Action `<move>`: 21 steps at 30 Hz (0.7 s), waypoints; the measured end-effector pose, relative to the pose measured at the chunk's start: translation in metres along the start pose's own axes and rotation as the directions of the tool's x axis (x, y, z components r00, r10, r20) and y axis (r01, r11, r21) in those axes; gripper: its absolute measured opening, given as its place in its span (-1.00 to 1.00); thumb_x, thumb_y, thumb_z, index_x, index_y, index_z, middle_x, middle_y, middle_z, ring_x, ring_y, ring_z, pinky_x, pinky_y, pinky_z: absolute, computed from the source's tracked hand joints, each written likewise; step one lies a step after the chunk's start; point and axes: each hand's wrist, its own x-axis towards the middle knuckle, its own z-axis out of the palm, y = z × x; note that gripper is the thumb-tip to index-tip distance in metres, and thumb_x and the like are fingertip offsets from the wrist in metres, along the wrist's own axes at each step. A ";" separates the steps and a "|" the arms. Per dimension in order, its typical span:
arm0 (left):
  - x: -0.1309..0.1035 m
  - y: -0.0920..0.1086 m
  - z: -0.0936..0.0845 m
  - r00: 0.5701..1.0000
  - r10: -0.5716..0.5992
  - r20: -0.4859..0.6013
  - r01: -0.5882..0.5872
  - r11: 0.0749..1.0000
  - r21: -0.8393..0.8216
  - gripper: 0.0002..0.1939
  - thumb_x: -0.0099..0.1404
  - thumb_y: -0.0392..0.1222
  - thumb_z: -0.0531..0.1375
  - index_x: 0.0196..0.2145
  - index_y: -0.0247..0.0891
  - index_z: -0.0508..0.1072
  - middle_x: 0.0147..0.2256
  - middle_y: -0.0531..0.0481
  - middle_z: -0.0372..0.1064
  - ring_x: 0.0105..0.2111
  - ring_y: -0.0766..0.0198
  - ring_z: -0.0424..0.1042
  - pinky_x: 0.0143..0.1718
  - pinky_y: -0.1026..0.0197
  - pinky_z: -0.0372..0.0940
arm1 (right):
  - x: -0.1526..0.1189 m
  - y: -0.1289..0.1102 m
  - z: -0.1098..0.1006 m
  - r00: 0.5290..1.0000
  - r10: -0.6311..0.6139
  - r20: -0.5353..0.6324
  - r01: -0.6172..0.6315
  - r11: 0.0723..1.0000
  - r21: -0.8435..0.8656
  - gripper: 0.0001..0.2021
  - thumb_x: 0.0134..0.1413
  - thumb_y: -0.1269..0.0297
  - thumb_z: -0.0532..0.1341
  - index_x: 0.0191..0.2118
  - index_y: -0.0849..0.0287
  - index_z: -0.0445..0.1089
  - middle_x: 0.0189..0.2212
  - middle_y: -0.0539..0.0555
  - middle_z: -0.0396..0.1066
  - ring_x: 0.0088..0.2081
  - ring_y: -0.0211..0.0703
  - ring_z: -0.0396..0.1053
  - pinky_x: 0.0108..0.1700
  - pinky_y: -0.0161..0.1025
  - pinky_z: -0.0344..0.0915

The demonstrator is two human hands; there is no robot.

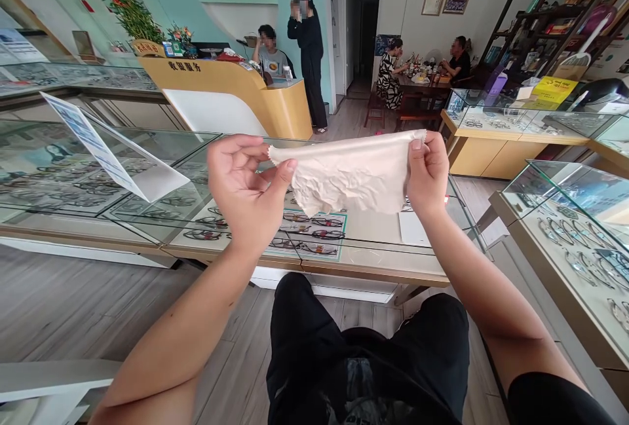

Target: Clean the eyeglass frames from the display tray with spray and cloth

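A cream cleaning cloth [351, 179] with zigzag edges stretches between my hands above a glass display counter. It is creased, and its lower edge hangs loose. My left hand [250, 189] holds the cloth's left end, with the thumb over its front and the other fingers curled at the corner. At the upper right corner, my right hand [428, 169] pinches the cloth between thumb and bent fingers. Behind and below the cloth, several pairs of eyeglasses [327, 235] lie in rows inside the counter, partly hidden by the cloth and my left hand.
The glass counter [373, 258] runs in front of my knees. A folded white card [118, 150] stands on its left part. To the right is another eyeglass case [565, 241]. Beyond are a wooden reception desk [289, 107], a standing person [309, 52] and several seated people.
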 end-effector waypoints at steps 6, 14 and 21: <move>-0.004 0.006 -0.001 0.994 0.090 -0.059 -0.087 0.995 0.054 -0.27 0.06 0.08 0.73 -0.03 -0.07 0.40 0.03 -0.04 0.37 0.12 0.15 0.47 0.02 0.15 0.52 | -0.019 -0.027 0.002 0.966 -0.155 -0.209 0.124 0.980 -0.155 -0.41 0.60 -0.40 -0.01 0.18 -0.06 0.49 -0.21 0.14 0.45 -0.15 0.08 0.51 -0.19 -0.01 0.44; -0.003 -0.013 -0.021 0.837 -0.499 0.222 0.528 0.844 -0.093 -0.24 -0.01 0.02 0.72 0.11 0.03 0.58 -0.10 -0.02 0.66 -0.26 0.17 0.64 -0.39 0.21 0.48 | -0.022 -0.045 -0.013 0.980 -0.109 -0.167 0.105 0.994 -0.033 -0.52 0.56 -0.34 0.18 0.15 -0.07 0.52 -0.31 0.09 0.43 -0.19 0.08 0.53 -0.26 0.01 0.46; -0.023 -0.022 -0.035 0.741 -0.621 0.255 0.643 0.766 0.000 -0.45 -0.06 0.05 0.72 -0.17 -0.13 0.68 -0.33 0.01 0.59 -0.40 0.24 0.55 -0.40 0.21 0.48 | -0.037 -0.048 -0.028 0.994 -0.070 -0.087 0.071 0.997 0.002 -0.67 0.52 -0.22 0.31 0.09 -0.15 0.42 -0.58 -0.13 0.14 -0.54 -0.08 0.21 -0.44 -0.08 0.18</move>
